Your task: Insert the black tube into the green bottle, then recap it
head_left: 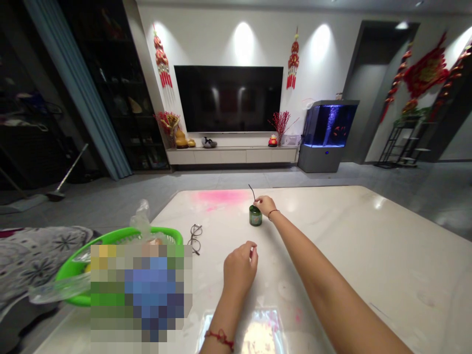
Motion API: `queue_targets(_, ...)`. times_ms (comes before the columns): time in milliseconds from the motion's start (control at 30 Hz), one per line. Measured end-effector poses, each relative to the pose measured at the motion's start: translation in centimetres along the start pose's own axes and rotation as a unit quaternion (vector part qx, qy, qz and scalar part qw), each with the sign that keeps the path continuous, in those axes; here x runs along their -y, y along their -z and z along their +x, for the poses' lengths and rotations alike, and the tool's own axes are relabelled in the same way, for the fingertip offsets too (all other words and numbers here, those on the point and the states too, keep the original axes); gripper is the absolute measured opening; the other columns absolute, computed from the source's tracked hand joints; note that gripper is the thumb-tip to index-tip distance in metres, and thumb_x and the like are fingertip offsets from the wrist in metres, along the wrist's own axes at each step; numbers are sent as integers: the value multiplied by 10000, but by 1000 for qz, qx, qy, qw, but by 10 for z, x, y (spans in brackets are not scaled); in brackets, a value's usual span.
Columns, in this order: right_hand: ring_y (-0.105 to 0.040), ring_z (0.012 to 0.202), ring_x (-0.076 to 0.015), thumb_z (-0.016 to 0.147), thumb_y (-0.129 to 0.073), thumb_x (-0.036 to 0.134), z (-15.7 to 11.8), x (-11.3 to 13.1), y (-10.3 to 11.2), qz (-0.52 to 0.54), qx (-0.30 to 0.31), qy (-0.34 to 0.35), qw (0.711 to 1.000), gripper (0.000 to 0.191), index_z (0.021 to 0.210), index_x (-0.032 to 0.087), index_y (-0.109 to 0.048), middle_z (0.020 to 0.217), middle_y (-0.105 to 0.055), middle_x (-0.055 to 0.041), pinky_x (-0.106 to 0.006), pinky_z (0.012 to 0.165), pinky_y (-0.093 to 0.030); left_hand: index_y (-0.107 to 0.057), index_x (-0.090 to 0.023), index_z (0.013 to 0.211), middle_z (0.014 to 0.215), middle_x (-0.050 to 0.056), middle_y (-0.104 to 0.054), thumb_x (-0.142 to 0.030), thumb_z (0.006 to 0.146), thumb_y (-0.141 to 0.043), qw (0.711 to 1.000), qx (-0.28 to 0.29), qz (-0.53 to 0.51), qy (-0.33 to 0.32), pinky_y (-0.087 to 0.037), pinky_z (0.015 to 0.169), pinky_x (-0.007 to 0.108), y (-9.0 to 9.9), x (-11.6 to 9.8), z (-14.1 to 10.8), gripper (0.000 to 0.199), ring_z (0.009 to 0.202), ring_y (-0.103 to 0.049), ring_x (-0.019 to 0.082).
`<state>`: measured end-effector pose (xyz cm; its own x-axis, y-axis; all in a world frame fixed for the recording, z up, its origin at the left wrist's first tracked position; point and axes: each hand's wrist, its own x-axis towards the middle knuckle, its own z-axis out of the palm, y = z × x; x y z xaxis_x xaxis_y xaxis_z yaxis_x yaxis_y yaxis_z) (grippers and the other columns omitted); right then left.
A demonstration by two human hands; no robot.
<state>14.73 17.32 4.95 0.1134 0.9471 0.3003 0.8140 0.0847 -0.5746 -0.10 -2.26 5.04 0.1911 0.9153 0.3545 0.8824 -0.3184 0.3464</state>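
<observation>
A small green glass jar [255,216] with a label stands upright on the pale tabletop. My right hand [265,205] is at the jar's mouth, its fingers pinched on a thin black stick [251,192] that points up and slightly left. The fingers hide the stick's lower end, so I cannot tell whether it sits inside the jar. Nearer to me, my left hand [240,265] hovers over or rests on the table, fingers curled and thumb close to the index finger. Nothing shows in it. It is apart from the jar.
Folded-out eyeglasses [195,239] lie left of the jar. A bright green basket [173,232] with plastic bags is at the table's left, partly pixelated. A shiny clear-looking sheet [276,327] lies near me. Beyond the table [332,211] are a television [228,98] and a fish tank [328,125].
</observation>
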Motion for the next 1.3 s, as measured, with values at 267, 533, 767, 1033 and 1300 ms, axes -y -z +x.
queue_targets(267,-606,800,-132,753,-574,255,10,4,16,-86,68,61,992,180,866,172,-688,873,-686,-44,-188,664,-408,-583,-242,931,770,-14,-664,-252,850,-387,1000,4,-9,3,-335,595,228,2,0,1,213,670,-588,119)
queue_targets(533,-628,768,-172,676,-654,273,27,24,37,-213,186,97,954,164,780,163,-718,812,-700,-72,-204,645,-437,-584,-245,938,806,-7,-669,-250,846,-391,1000,23,-8,4,-349,603,231,1,-3,3,214,700,-596,127)
queue_targets(767,-627,860,-250,588,-693,162,34,49,34,-310,243,111,913,296,870,72,-691,916,-677,-169,-264,708,-479,-585,-242,934,818,-3,-675,-247,849,-387,1000,19,-10,1,-366,616,237,1,-5,1,216,713,-602,133)
queue_targets(1033,-624,868,-283,586,-661,149,25,55,36,-331,254,130,899,339,900,20,-668,911,-667,-209,-314,735,-487,-592,-243,934,804,-4,-677,-239,847,-389,999,20,-25,-20,-398,640,246,-1,-13,-5,221,732,-612,145)
queue_targets(1300,-629,825,-239,588,-629,103,21,42,43,-266,216,127,931,201,781,98,-688,841,-685,-140,-264,707,-468,-601,-246,954,841,7,-686,-246,845,-396,995,72,-38,-55,-424,662,256,-10,-14,-7,232,760,-627,161)
